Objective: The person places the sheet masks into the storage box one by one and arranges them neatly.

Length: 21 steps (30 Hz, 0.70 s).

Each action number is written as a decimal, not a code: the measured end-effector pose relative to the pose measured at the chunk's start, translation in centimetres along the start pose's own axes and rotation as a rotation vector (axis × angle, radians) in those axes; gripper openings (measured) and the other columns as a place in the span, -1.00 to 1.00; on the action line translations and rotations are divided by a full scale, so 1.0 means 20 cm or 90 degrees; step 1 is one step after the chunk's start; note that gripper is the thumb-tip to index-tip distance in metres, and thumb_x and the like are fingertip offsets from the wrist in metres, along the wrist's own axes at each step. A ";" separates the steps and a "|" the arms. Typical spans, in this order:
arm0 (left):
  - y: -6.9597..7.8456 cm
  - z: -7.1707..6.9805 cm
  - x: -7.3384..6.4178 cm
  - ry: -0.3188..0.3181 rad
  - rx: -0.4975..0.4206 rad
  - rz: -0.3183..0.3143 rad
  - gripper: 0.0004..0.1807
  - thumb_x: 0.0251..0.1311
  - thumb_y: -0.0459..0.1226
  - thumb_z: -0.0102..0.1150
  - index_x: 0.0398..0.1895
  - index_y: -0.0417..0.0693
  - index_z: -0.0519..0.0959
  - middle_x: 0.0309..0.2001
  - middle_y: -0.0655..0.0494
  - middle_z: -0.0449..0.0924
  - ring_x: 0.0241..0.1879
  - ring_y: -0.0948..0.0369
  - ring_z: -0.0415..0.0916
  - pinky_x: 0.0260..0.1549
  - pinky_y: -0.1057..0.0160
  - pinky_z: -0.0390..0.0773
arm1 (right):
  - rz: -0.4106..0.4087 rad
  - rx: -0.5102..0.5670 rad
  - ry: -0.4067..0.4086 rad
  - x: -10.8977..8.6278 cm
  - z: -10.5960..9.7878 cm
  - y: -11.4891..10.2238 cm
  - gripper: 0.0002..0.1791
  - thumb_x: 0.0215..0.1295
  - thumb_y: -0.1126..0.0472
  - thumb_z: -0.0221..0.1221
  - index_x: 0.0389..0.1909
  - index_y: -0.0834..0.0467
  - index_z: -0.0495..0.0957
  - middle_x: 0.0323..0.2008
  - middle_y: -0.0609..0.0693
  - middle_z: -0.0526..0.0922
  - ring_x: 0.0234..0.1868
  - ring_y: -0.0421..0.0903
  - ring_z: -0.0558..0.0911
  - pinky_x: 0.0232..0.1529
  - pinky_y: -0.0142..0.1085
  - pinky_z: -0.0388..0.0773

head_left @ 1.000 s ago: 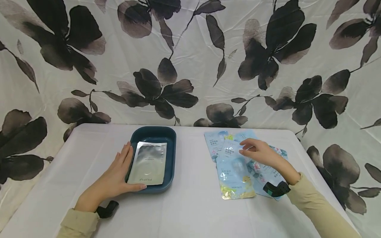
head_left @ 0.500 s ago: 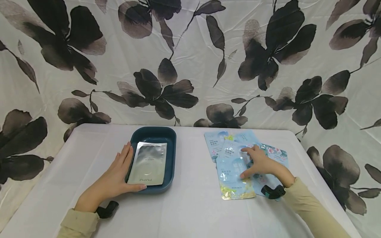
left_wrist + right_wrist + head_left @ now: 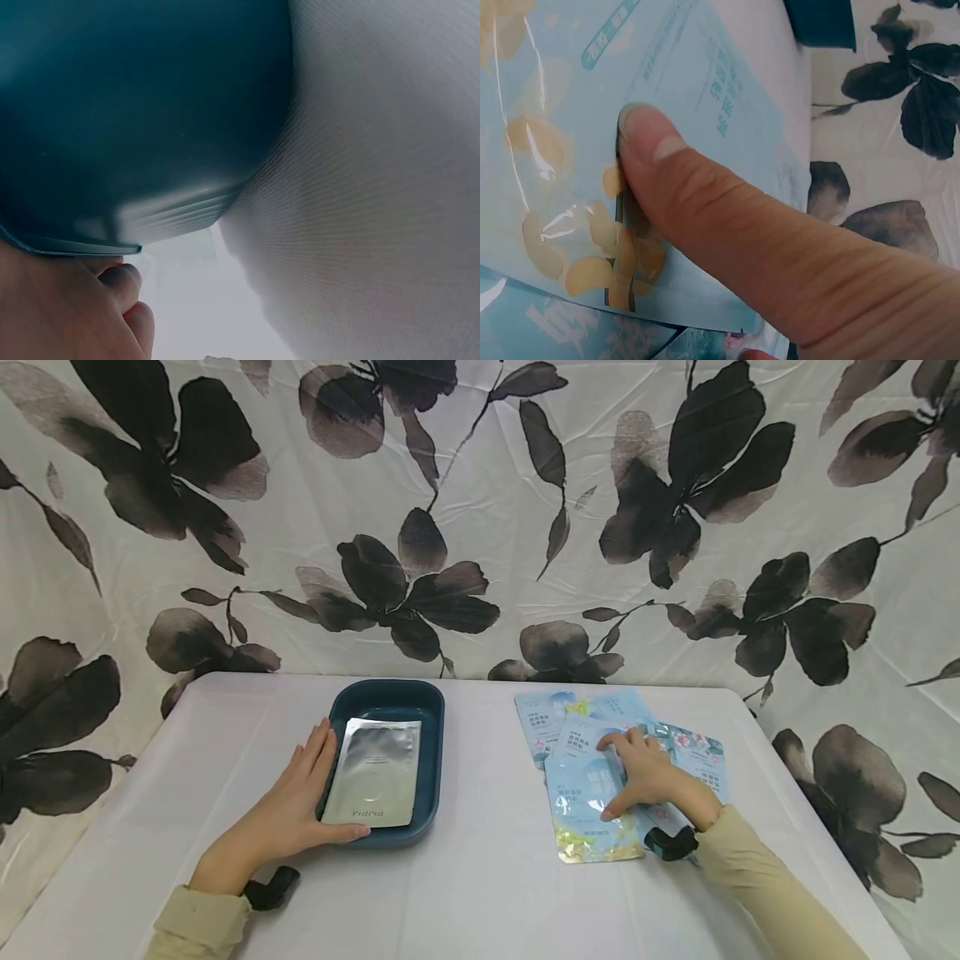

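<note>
A dark blue tray (image 3: 431, 760) stands left of centre, holding a silver-to-pale-green sheet mask packet (image 3: 371, 777) lettered PMPM. My left hand (image 3: 288, 806) rests along the tray's left side with straight fingers, its thumb over the near left corner. On the right, my right hand (image 3: 648, 777) arches over a light blue sheet mask packet (image 3: 581, 802), fingers and thumb spread. In the right wrist view the thumb (image 3: 697, 180) touches the face of this packet. That packet lies on top of other blue packets (image 3: 540, 718), partly hidden by the hand.
A packet with pink flowers (image 3: 701, 752) lies beneath and right of the right hand. White cloth (image 3: 480, 893) covers the table. Behind it hangs a floral curtain (image 3: 525, 527). Each wrist wears a small black camera.
My right hand has come down from above the packets and shifted slightly left, its thumb and fingers spreading over the top one. The left hand and the tray keep their places.
</note>
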<state>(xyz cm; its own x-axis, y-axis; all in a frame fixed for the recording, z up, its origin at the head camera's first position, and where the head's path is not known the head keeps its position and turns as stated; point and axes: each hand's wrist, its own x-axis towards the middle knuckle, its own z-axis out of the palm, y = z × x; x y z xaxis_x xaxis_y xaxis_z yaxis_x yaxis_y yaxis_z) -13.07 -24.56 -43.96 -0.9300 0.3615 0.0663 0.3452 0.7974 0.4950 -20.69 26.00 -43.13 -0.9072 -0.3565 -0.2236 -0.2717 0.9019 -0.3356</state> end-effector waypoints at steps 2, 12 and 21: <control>0.00 0.00 0.00 -0.002 -0.002 -0.002 0.50 -0.12 0.33 0.40 0.56 -0.28 -0.34 0.57 -0.10 -0.58 0.55 -0.07 -0.49 0.47 0.00 -0.41 | -0.002 0.003 -0.009 0.00 0.00 0.00 0.02 -0.41 -0.20 0.64 0.11 0.03 0.34 -0.06 0.17 0.34 -0.07 0.22 0.31 -0.08 0.18 0.31; 0.01 0.00 0.00 0.000 0.000 -0.003 0.51 -0.14 0.34 0.40 0.56 -0.27 -0.34 0.57 -0.09 -0.58 0.55 -0.09 -0.48 0.47 0.02 -0.42 | -0.009 0.007 -0.021 -0.01 -0.01 -0.02 -0.06 -0.38 -0.16 0.64 -0.01 0.16 0.36 -0.07 0.15 0.39 -0.13 0.16 0.34 -0.18 0.10 0.36; 0.01 -0.01 0.00 -0.004 -0.003 -0.003 0.50 -0.12 0.34 0.39 0.56 -0.26 -0.36 0.57 -0.10 -0.58 0.55 -0.08 -0.49 0.47 -0.06 -0.38 | 0.034 0.022 -0.006 -0.02 0.01 -0.05 0.11 -0.42 -0.10 0.67 0.18 0.36 0.39 0.11 0.26 0.50 0.01 0.21 0.41 0.01 0.19 0.42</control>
<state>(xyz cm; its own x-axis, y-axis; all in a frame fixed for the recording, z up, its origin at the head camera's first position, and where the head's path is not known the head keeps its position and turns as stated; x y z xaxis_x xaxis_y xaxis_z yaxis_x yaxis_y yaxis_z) -13.00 -24.45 -43.69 -0.9308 0.3608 0.0580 0.3400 0.7969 0.4993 -19.89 25.16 -42.81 -0.9170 -0.3106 -0.2503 -0.2120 0.9110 -0.3538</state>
